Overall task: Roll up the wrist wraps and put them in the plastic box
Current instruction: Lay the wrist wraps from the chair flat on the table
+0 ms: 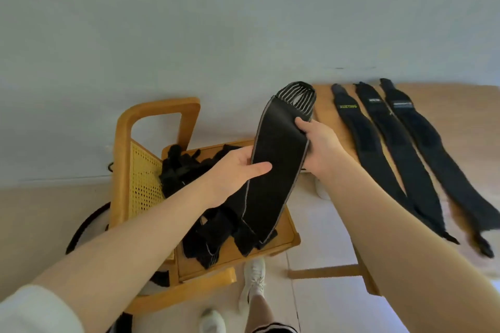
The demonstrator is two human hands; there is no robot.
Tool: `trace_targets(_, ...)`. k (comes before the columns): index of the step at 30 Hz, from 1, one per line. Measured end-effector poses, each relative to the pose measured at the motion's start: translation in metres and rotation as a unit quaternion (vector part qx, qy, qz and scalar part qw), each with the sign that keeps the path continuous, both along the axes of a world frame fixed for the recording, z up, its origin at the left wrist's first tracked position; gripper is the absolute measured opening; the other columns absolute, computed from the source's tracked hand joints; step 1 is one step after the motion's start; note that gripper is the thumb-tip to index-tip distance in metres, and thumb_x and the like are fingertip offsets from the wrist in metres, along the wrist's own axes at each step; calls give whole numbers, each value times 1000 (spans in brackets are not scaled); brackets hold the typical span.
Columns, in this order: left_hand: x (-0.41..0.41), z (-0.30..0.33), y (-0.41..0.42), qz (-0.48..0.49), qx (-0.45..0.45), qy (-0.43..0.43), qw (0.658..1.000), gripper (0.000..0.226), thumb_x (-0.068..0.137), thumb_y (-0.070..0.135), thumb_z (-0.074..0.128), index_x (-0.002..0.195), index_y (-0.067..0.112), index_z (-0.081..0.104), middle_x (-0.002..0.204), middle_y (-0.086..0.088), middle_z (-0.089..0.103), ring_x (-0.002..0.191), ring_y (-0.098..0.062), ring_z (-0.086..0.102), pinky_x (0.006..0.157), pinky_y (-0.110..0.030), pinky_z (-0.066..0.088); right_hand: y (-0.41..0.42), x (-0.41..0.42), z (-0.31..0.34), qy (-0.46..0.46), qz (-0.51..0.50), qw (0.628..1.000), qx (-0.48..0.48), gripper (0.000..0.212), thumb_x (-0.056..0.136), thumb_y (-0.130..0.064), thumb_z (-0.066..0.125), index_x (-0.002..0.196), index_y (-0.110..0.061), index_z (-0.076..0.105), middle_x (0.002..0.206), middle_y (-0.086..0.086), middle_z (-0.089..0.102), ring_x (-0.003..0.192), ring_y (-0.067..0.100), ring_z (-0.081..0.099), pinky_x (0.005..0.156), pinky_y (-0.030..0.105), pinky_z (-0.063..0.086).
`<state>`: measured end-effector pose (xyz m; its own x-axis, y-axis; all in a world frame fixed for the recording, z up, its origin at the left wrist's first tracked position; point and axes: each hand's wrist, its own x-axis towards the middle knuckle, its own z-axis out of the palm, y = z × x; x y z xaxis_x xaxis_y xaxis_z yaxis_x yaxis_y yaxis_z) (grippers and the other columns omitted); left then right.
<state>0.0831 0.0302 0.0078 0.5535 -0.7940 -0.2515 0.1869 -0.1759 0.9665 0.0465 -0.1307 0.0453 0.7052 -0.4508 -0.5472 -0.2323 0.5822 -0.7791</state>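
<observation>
I hold a long black wrist wrap (278, 149) with grey edging and a striped end in the air between a chair and a table. My left hand (238, 170) grips its left edge, thumb across the front. My right hand (316, 140) grips its right edge higher up. The wrap's lower end hangs down to the chair seat. Three more black wraps (392, 149) lie flat side by side on the wooden table (460, 105) to the right. A pile of black wraps (186, 170) lies on the chair. No plastic box is in view.
The wooden chair (159, 113) with a cane back stands on the left against a pale wall. My legs and white shoes (254, 278) are below, on a light floor. A dark hoop (84, 224) leans beside the chair.
</observation>
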Motion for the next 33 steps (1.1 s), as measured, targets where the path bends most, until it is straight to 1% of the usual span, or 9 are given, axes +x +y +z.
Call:
trace_targets(4, -29, 24, -24, 89, -58, 111, 988, 23, 96, 15, 50, 116, 20, 59, 114, -1, 68, 107, -20, 63, 92, -39, 50, -13, -50, 1, -17, 85, 995, 56, 63, 93, -65, 27, 121, -16, 57, 115, 9, 67, 105, 28, 62, 79, 43, 50)
trace_targets(7, -40, 41, -49, 172, -63, 189, 965, 20, 97, 14, 49, 114, 14, 59, 113, -9, 65, 106, -27, 61, 93, -45, 49, -23, -89, -6, 9, 183, 983, 9, 67, 87, -71, 20, 112, -22, 59, 108, 1, 69, 102, 20, 64, 85, 38, 50)
trace_targets(9, -45, 48, -67, 211, -50, 206, 954, 22, 96, 13, 50, 117, 12, 57, 115, -12, 63, 107, -29, 60, 94, -48, 48, -32, -116, -11, 93, 214, 966, -111, 52, 85, -64, 42, 114, -24, 56, 112, -2, 65, 106, 16, 60, 97, 34, 44)
trace_targets(12, -54, 53, -93, 234, -43, 225, 945, 30, 96, 9, 50, 125, 7, 52, 121, -15, 60, 110, -31, 58, 98, -48, 46, -57, -153, -13, 157, 276, 896, -311, 10, 92, -26, 59, 102, -27, 57, 99, -8, 64, 101, 12, 61, 84, 25, 48)
trace_targets(16, -80, 69, -136, 188, -49, 213, 958, 30, 97, 7, 46, 126, 3, 50, 120, -15, 60, 108, -27, 59, 86, -37, 52, -96, -197, 5, 106, 205, 926, -298, 12, 93, -14, 58, 100, -23, 61, 95, -3, 71, 95, 14, 67, 85, 34, 55)
trace_targets(24, -165, 98, -225, 55, 34, 53, 996, 7, 93, 15, 57, 93, 10, 62, 81, -3, 70, 65, -7, 66, 53, -17, 51, -198, -275, 69, -129, 68, 965, -216, 22, 92, -2, 55, 102, -21, 50, 93, 8, 69, 82, 25, 68, 63, 35, 55)
trace_targets(27, -197, 103, -258, -2, 117, -215, 970, 20, 91, 31, 59, 88, 12, 63, 70, 1, 65, 58, -7, 59, 56, -18, 47, -234, -302, 83, -185, 32, 958, -218, 22, 95, 0, 48, 98, -22, 49, 83, 5, 68, 68, 20, 67, 48, 28, 53)
trace_targets(30, -226, 110, -287, 38, 24, -395, 918, 15, 92, 18, 58, 105, 22, 52, 82, 9, 58, 72, -2, 57, 66, -15, 47, -266, -326, 89, -178, -7, 950, -256, 19, 96, -3, 50, 88, -20, 55, 78, 0, 66, 68, 16, 63, 51, 26, 51)
trace_targets(33, -248, 110, -310, -102, -64, -469, 875, 69, 85, 0, 60, 136, 37, 31, 124, 19, 40, 109, 5, 46, 87, -4, 38, -295, -344, 92, -177, -47, 946, -266, 19, 94, -3, 51, 86, -17, 59, 75, 0, 64, 70, 15, 61, 56, 26, 52)
